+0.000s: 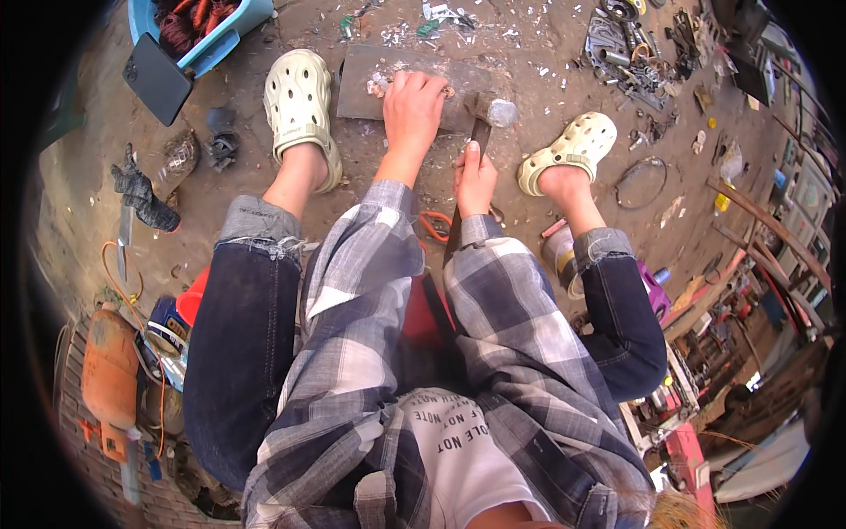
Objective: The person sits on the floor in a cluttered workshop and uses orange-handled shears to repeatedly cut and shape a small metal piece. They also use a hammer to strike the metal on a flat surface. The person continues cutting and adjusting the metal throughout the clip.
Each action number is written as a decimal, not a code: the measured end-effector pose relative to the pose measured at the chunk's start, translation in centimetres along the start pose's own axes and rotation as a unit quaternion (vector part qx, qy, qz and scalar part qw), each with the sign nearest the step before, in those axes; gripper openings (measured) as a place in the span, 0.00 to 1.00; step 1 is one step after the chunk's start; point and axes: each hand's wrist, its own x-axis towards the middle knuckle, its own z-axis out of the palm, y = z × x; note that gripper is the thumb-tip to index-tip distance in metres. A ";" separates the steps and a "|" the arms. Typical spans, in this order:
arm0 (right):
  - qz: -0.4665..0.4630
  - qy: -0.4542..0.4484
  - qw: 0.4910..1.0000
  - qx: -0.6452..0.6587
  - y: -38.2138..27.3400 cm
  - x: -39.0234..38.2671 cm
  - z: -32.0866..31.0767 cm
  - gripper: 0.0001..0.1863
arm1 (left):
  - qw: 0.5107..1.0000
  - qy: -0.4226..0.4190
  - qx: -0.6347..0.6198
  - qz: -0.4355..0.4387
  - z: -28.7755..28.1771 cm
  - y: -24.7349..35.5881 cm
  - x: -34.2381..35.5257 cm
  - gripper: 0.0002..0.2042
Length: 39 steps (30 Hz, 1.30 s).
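Note:
A hammer (480, 132) with a blocky metal head and a long dark handle is gripped in my right hand (476, 182), thumb along the handle. Its head is over the right part of a flat metal plate (359, 104) on the ground. My left hand (412, 110) rests on the plate with its fingers curled down; whatever is under the fingertips is hidden. Small copper-coloured bits (379, 85) show left of that hand, and a few more peek out at its right side.
My feet in cream clogs (298, 97) flank the plate. At far left are a blue basin (251, 19), a black phone (157, 81) and a dark glove (145, 196). Metal parts (617, 57) lie in a pile at far right; a wire ring (641, 183) is nearer. Scraps litter the ground.

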 end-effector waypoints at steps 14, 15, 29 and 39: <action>-0.006 0.055 0.998 -0.012 -0.3 -1.3 -0.7 0.24 | 0.997 0.032 -0.049 -0.049 2.3 1.6 -0.7 0.08; -0.005 0.056 0.998 -0.009 -0.3 -1.4 -0.7 0.24 | 0.997 0.036 -0.050 -0.047 2.5 1.4 -0.8 0.08; -0.139 0.087 0.981 -0.109 -2.6 -0.9 0.4 0.26 | 0.997 0.002 -0.052 -0.060 2.6 1.7 0.2 0.05; -0.093 0.089 0.991 -0.045 -2.7 -0.7 0.3 0.25 | 0.997 0.006 -0.051 -0.060 2.6 1.9 0.3 0.04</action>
